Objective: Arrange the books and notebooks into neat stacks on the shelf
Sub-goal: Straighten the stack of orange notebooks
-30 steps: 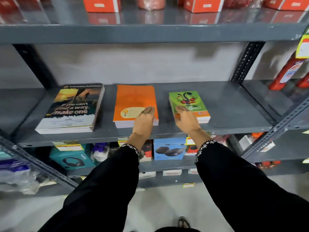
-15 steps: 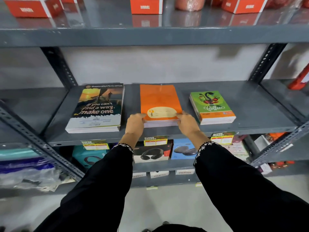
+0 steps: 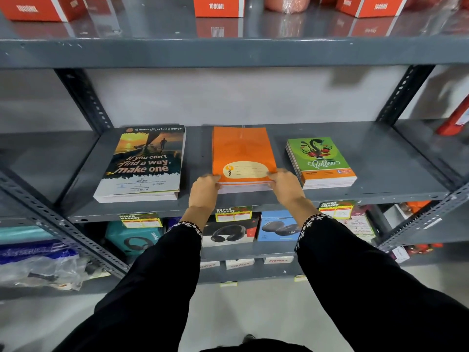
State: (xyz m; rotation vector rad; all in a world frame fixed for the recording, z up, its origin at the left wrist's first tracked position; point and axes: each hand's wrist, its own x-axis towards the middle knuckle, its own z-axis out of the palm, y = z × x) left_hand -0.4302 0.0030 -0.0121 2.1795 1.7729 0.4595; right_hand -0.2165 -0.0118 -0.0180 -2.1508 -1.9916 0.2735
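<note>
Three stacks lie flat on the grey middle shelf (image 3: 380, 163). At the left is a stack with a sunset cover reading "If you can't find a way, make one" (image 3: 143, 163). The orange notebook stack (image 3: 241, 151) sits in the middle. A smaller stack with a green "Coffee" cover (image 3: 319, 161) lies to the right. My left hand (image 3: 204, 186) grips the orange stack's near left corner. My right hand (image 3: 285, 184) grips its near right corner. Thumbs rest on the top cover; the fingers are hidden below.
Red "1000ML" boxes (image 3: 217, 6) stand on the shelf above. Headphone and earbud boxes (image 3: 231, 231) fill the shelf below, behind price tags (image 3: 233, 213). Perforated uprights (image 3: 83, 97) frame the bay. Plastic-wrapped goods (image 3: 38, 265) lie low at left, red packs (image 3: 454, 118) at far right.
My right hand left the green stack and both hands came to the near corners of the orange stack. The view shifted left, so the stacks sit further right in the frame.
</note>
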